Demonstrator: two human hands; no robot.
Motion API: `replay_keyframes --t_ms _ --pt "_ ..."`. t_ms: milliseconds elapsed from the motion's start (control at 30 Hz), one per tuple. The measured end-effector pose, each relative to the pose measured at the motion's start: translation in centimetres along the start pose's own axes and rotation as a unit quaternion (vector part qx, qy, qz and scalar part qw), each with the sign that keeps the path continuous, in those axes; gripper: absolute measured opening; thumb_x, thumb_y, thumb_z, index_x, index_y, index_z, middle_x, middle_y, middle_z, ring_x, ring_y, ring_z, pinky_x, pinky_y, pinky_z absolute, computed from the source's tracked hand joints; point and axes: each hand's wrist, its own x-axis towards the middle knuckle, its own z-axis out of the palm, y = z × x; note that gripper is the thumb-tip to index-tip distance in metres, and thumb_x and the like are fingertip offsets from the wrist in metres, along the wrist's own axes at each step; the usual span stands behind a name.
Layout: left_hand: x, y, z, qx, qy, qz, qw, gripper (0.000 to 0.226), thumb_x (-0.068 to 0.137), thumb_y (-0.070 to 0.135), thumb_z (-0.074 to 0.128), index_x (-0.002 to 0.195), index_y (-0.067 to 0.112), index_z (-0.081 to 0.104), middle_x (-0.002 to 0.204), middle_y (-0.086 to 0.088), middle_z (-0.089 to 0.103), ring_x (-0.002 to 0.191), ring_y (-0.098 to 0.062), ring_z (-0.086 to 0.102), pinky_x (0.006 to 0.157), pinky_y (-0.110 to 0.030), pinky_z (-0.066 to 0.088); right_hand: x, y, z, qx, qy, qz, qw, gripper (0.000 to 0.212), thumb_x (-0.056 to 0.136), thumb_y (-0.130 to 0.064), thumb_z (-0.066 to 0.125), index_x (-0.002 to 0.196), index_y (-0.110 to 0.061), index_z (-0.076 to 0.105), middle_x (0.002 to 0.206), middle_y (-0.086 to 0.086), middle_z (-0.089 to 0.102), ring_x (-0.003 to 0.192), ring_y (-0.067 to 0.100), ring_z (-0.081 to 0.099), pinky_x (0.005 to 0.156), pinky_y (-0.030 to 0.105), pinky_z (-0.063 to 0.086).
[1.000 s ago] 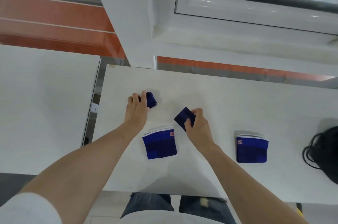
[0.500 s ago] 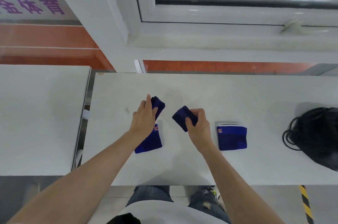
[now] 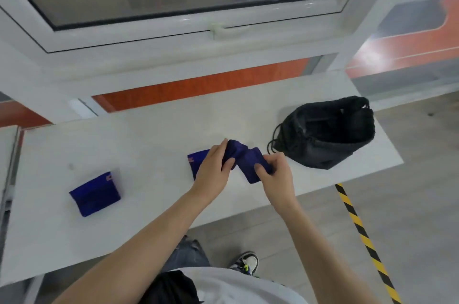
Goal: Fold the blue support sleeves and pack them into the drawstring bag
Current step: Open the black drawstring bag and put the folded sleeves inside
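My left hand (image 3: 214, 170) grips one folded dark blue sleeve (image 3: 234, 152), and my right hand (image 3: 275, 174) grips another folded sleeve (image 3: 249, 166). The two bundles touch each other above the table, just left of the black drawstring bag (image 3: 325, 134). The bag lies on the table's right end with its mouth open. A flat blue sleeve (image 3: 196, 158) lies under my left hand, mostly hidden. Another flat blue sleeve (image 3: 95, 194) lies far to the left.
The white table (image 3: 149, 144) ends just right of the bag. A window frame (image 3: 213, 30) and sill run behind it. A second table's edge (image 3: 7, 139) shows at the far left. Yellow-black floor tape (image 3: 360, 229) runs along the floor at the right.
Both hands carried their folded sleeves to the right, toward the bag, and brought them together. The view swung right, so the bag now shows whole and open.
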Motion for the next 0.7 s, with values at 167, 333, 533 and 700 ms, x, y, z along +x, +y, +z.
replay_keyframes --t_ms 167,333,533,700 --pt "1.3 7.0 6.4 -0.036 -0.012 0.035 0.999 0.036 0.100 0.026 0.063 0.136 0.022 0.057 0.123 0.008 0.065 0.111 -0.009 0.060 0.098 -0.032 0.052 0.6 2.6 -10.4 0.013 0.076 0.000 0.997 0.016 0.095 -0.010 0.069 0.099 -0.019 0.057 0.090 -0.020 0.068 0.084 0.006 0.065 0.077 0.030 0.055" --pt "5.3 12.6 11.1 -0.048 -0.020 0.064 0.997 0.030 0.098 0.022 0.064 0.128 0.021 0.061 0.115 0.007 0.067 0.103 -0.010 0.062 0.090 -0.031 0.053 4.0 3.8 -17.6 0.034 0.140 -0.005 0.990 0.018 0.097 -0.012 0.070 0.106 -0.021 0.057 0.098 -0.005 0.069 0.088 0.013 0.068 0.078 0.036 0.059" --pt "11.8 18.0 15.8 -0.048 0.001 0.091 0.995 0.033 0.097 0.023 0.064 0.130 0.021 0.063 0.116 0.008 0.071 0.104 -0.009 0.064 0.090 -0.026 0.053 11.4 3.8 -25.2 0.010 0.153 -0.011 0.988 0.038 0.097 -0.007 0.067 0.127 -0.028 0.056 0.111 -0.007 0.066 0.098 0.011 0.066 0.069 0.015 0.054" --pt "17.2 20.1 19.3 -0.027 -0.027 0.023 0.999 0.029 0.096 0.036 0.063 0.125 0.030 0.061 0.114 0.019 0.069 0.104 -0.009 0.066 0.093 -0.036 0.057 17.8 3.6 -29.4 -0.118 0.096 -0.007 0.988 0.048 0.098 -0.006 0.060 0.143 -0.024 0.057 0.127 -0.009 0.062 0.107 0.008 0.060 0.076 0.001 0.044"
